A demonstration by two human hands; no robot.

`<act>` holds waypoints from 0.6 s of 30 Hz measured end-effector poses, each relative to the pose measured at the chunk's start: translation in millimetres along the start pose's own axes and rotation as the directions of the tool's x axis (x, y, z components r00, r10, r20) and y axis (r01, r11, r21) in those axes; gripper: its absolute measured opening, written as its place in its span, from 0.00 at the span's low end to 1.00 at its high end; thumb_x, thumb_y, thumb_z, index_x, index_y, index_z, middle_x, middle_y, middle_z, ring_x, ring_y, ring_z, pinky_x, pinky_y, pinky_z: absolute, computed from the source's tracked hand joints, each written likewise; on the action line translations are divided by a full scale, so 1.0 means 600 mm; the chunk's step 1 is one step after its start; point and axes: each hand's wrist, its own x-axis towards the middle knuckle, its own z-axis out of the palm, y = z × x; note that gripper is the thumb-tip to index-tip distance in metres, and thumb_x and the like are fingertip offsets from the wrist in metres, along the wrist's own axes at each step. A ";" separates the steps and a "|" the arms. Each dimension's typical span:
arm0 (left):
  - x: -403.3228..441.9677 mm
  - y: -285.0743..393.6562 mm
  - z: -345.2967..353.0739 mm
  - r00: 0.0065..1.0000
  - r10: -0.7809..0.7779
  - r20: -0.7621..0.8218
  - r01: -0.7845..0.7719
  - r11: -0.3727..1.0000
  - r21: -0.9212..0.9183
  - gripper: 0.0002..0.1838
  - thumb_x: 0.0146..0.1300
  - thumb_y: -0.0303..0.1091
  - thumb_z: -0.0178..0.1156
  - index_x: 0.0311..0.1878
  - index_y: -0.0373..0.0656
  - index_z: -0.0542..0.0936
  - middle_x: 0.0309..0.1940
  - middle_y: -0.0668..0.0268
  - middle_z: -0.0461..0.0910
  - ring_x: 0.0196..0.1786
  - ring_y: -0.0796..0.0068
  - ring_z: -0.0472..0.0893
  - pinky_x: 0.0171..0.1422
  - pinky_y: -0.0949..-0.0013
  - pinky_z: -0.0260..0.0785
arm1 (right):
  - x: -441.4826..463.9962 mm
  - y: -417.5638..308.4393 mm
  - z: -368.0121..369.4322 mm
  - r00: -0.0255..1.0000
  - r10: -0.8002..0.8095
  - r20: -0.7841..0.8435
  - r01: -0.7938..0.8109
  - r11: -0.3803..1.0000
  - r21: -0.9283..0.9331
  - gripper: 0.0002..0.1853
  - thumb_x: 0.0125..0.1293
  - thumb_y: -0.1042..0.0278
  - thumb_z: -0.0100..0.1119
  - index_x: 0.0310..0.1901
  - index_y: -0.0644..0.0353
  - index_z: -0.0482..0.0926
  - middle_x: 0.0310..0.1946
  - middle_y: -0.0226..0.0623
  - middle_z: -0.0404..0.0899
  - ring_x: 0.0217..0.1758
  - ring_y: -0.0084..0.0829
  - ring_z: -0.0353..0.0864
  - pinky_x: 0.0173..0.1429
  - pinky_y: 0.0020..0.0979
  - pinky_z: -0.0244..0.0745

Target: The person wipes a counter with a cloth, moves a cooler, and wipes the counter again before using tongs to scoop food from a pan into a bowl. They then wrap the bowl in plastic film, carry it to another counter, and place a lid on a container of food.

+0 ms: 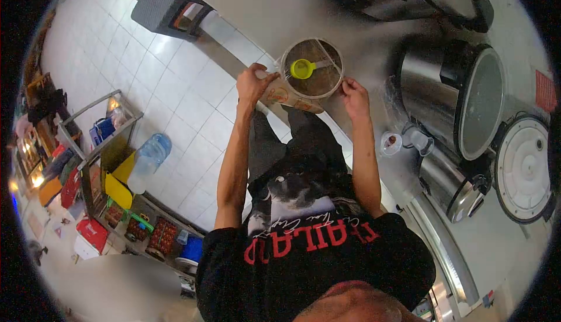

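Observation:
A round plastic tub (pixel 281 96) with a printed label on its side is held out in front of my body, its open top facing up. Inside lies something brown, its texture too small to make out, and on it rests a yellow-green measuring scoop (pixel 302 69) with a pale handle. At the tub's left edge, my left hand (pixel 251 83) is closed, thumb and fingers gripping the rim. My right hand (pixel 355 97) pinches the opposite side of the rim. Some of its fingers are hidden behind the tub.
On the steel counter (pixel 257 0) to the right stand a large steel pot (pixel 429 94), a second steel container (pixel 447 179), clear plastic cups (pixel 391 144) and a round white lid (pixel 523 167). A dark box (pixel 169 9) is at upper left. A blue water jug (pixel 153 152) stands at left.

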 end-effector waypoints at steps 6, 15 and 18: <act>-0.001 -0.002 0.005 1.000 -0.020 -0.001 0.020 1.000 0.013 0.28 0.45 0.57 0.75 0.41 0.43 0.85 0.29 0.52 0.85 0.36 0.52 0.85 0.43 0.56 0.76 | 0.000 0.008 0.009 0.993 -0.097 -0.068 0.101 0.994 0.052 0.12 0.66 0.76 0.61 0.50 0.66 0.75 0.42 0.37 0.81 0.42 0.29 0.81 0.47 0.30 0.78; -0.009 -0.002 0.003 1.000 -0.001 -0.026 0.001 1.000 0.003 0.29 0.45 0.58 0.75 0.42 0.43 0.85 0.31 0.53 0.85 0.38 0.52 0.85 0.46 0.57 0.77 | -0.015 0.010 0.035 0.960 -0.249 -0.126 0.218 0.951 -0.219 0.13 0.65 0.77 0.62 0.50 0.62 0.75 0.40 0.35 0.82 0.39 0.27 0.80 0.43 0.29 0.77; -0.011 0.000 0.003 1.000 -0.024 -0.013 0.024 1.000 0.017 0.29 0.45 0.58 0.74 0.42 0.43 0.85 0.32 0.53 0.85 0.39 0.53 0.85 0.47 0.57 0.76 | -0.011 0.008 0.044 0.943 -0.316 -0.109 0.281 0.926 -0.253 0.17 0.64 0.78 0.63 0.54 0.61 0.72 0.40 0.35 0.81 0.39 0.26 0.80 0.43 0.30 0.77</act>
